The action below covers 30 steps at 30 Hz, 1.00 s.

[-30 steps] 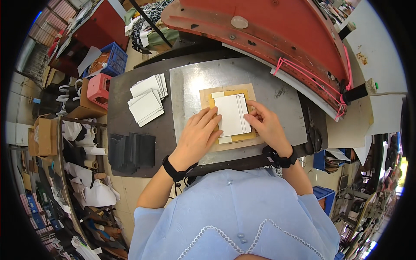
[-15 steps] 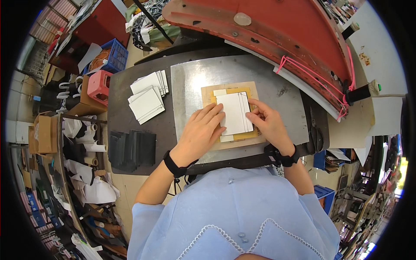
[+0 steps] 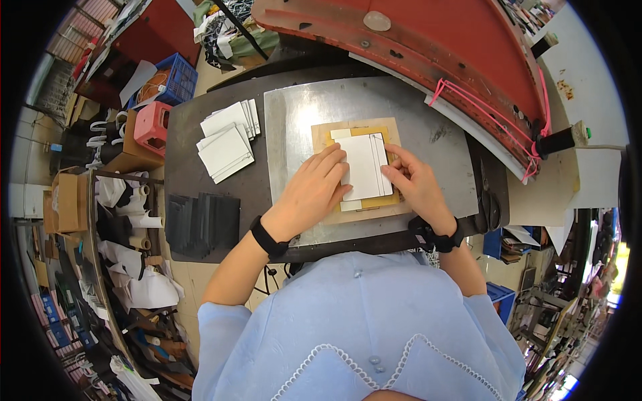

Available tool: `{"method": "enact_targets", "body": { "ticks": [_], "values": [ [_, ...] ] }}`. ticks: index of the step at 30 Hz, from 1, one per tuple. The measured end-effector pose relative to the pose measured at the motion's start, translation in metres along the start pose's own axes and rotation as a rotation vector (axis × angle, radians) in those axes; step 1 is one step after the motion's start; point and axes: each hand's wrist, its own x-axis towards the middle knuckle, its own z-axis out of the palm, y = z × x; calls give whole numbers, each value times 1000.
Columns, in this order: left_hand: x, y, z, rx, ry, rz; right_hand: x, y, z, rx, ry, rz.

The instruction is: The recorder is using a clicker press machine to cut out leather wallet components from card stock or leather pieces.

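Note:
A white rectangular panel (image 3: pixel 363 166) with dark lines along its right side lies on a yellow layer (image 3: pixel 379 201) above a tan board (image 3: pixel 322 133). White strips show at the yellow layer's upper and lower left. My left hand (image 3: pixel 309 190) has its fingers along the panel's left edge and its thumb near the lower left corner, closed on that side. With thumb and curled fingers, my right hand (image 3: pixel 420 182) grips the right edge. The fingertips' undersides are hidden.
White panels (image 3: pixel 226 154) lie in overlapping piles left of the metal plate (image 3: pixel 287 113). Dark pieces (image 3: pixel 202 224) are stacked nearer on the dark table (image 3: pixel 257 194). A large red machine part (image 3: pixel 428 47) overhangs the far right, with pink cord (image 3: pixel 471 112) on it.
Both hands stay at the panel's sides, with slight finger shifts. The panel and boards sit a little higher in the picture; the surroundings shift slightly as well.

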Motion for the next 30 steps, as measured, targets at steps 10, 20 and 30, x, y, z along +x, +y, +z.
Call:
{"method": "enact_targets", "body": {
  "ticks": [10, 20, 30],
  "values": [
    [5, -9, -4, 85, -74, 52, 0, 0, 1, 33, 2, 2],
    [0, -3, -2, 100, -74, -8, -4, -4, 2, -31, 15, -3],
    [-1, -2, -1, 90, -107, -38, -3, -6, 1, -59, 5, -4]
  ]
}}
